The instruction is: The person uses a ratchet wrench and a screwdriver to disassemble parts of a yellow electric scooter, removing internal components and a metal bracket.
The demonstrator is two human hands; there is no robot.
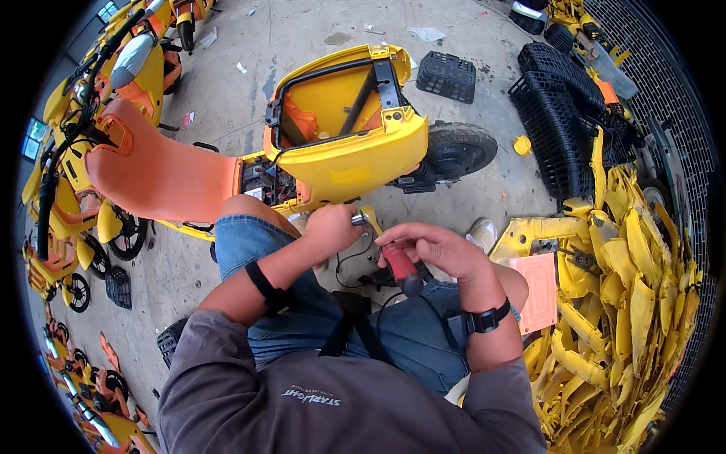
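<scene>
My left hand (333, 227) is closed on a short silver metal piece (358, 219), beside a small yellow part (371, 218) whose shape I cannot fully make out. Just to the right, my right hand (431, 250) has its fingers around a red tool with a black end (401, 265), held over my lap. In front of both hands stands a yellow scooter body (355, 166) with an open rear frame, a coral seat (166, 174), exposed wiring and components (265, 181), and a black wheel (459, 151). A loose dark cable (340, 265) hangs below my hands.
Rows of yellow scooters (68, 189) line the left. A large pile of yellow plastic panels (612, 303) and a flat coral panel (538, 295) lie close at my right. Black crates (552, 121), a black plastic basket (446, 76) and scraps lie on the concrete floor (227, 98).
</scene>
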